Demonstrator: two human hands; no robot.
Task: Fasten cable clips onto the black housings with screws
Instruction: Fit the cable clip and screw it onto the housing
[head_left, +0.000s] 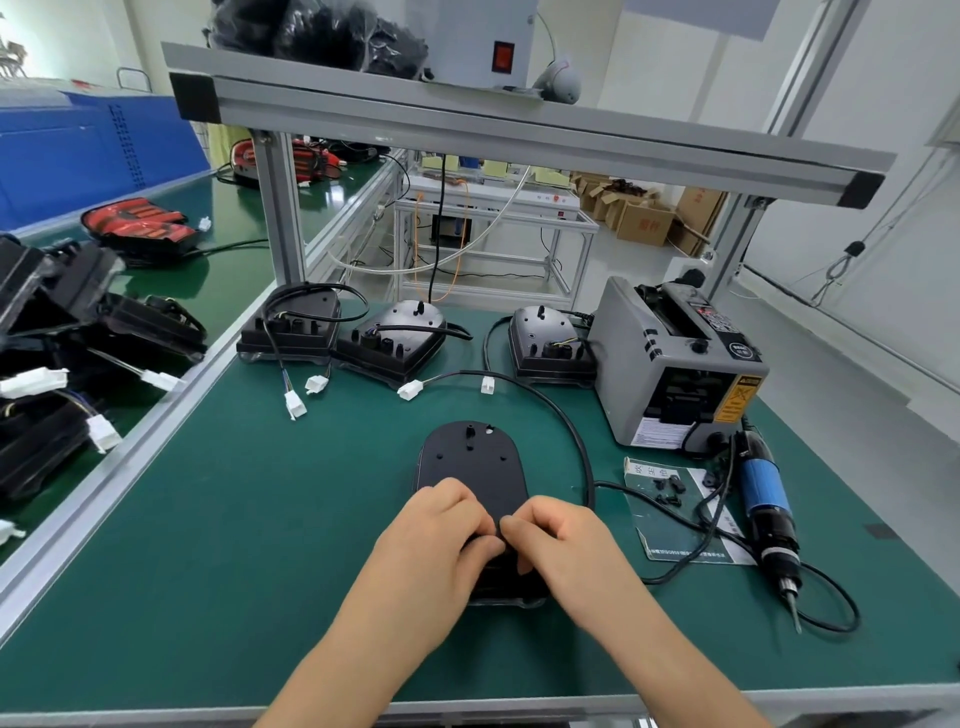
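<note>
1. The black housing is smooth matte plastic, rounded at its far end and studded with small pegs. It lies flat on the green bench mat.
2. My left hand grips the housing's near end, fingers curled over the top.
3. My right hand meets it there, thumb and forefinger pinched together. I cannot tell what, if anything, sits between them.
4. Right of the housing, small black cable clips lie loose on a glossy green card. Its print is too small to read.
5. Further right lies a corded blue-and-black electric screwdriver.
6. Beyond the housing to the right stands a grey tape dispenser with a yellow warning label.
7. Beyond the housing sit three similar units trailing white connectors.
</note>
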